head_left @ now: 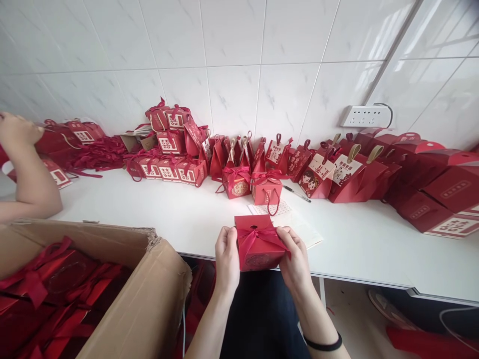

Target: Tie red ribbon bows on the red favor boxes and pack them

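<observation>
Between my two hands, over the table's front edge, is a red gift box [262,260] with a magenta ribbon [255,234] tied in a bow across its top. My left hand [228,254] grips the box's left side, thumb near the top edge. At the right side my right hand [294,252] is closed, its thumb and fingers pinching the ribbon's end against the box. Just beyond stand two small red boxes, one with a gold round emblem [239,188] and one with a rope handle [266,192].
An open cardboard carton [149,279] full of ribboned red boxes stands at left. Stacked boxes [168,143], loose ribbons [99,152] and larger red boxes [449,182] line the wall. A pen [297,193] and paper [307,229] lie on the white table [359,239]. Another person's arm [32,169] shows at left.
</observation>
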The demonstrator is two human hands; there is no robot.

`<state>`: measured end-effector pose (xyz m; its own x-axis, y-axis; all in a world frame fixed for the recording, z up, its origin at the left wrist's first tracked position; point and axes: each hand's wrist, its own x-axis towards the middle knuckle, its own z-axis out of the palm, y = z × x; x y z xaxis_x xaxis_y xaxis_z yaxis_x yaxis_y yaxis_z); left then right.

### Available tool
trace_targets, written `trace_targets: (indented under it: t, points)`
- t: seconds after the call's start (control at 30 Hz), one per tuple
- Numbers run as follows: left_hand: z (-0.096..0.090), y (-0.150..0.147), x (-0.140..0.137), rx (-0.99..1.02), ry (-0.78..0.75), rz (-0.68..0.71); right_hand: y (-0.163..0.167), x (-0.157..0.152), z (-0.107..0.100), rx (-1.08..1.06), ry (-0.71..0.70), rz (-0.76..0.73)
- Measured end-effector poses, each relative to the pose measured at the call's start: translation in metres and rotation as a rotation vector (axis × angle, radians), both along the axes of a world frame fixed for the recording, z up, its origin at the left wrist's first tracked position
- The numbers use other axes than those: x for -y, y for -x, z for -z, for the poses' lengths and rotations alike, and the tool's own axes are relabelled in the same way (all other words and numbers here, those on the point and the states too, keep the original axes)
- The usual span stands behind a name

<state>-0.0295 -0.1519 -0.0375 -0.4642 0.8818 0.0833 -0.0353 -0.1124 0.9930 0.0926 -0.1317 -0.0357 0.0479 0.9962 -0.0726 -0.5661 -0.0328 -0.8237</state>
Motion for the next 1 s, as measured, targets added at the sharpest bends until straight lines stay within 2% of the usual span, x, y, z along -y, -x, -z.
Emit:
trace_targets:
  t: [0.07,0.13,0.27,0.33,0.4,0.5,0.57,0.67,0.73,0.8,0.83,0.9,1.0]
  points:
    - [-0.005,0.006,0.002,0.096,0.001,0.103,-0.012,-0.002,0.003,0.123,-0.031,-0.080]
    - [-0.011,0.013,0.004,0.135,0.037,0.180,-0.027,-0.007,0.005,0.252,-0.132,-0.133]
    - [-0.020,0.021,0.005,0.055,0.125,0.179,-0.045,-0.015,0.003,0.559,-0.461,-0.361]
    - [-0.020,0.019,0.004,-0.001,0.105,0.159,-0.044,-0.015,0.000,0.747,-0.532,-0.449]
    - [-0.020,0.014,0.005,-0.062,0.052,0.115,-0.039,-0.013,-0.001,0.883,-0.567,-0.423]
    - [-0.025,0.005,0.014,-0.212,-0.104,0.019,-0.032,-0.006,0.004,0.941,-0.654,-0.229]
    - [-0.033,0.001,0.024,-0.402,-0.302,0.035,-0.030,0.001,0.009,0.913,-0.716,-0.037]
    - [-0.050,-0.004,0.040,-0.702,-0.654,0.232,-0.031,0.013,0.016,0.771,-0.722,0.300]
    - [-0.060,-0.006,0.048,-0.789,-0.804,0.376,-0.031,0.021,0.017,0.653,-0.673,0.464]
    - [-0.066,-0.008,0.054,-0.767,-0.872,0.461,-0.031,0.026,0.013,0.546,-0.601,0.537]
    - [-0.067,-0.009,0.056,-0.712,-0.894,0.464,-0.031,0.027,0.010,0.476,-0.556,0.525]
    - [-0.067,-0.011,0.059,-0.519,-0.913,0.372,-0.032,0.029,-0.002,0.250,-0.425,0.413]
    - [-0.065,-0.010,0.058,-0.269,-0.820,0.175,-0.038,0.030,-0.024,-0.177,-0.142,0.052]
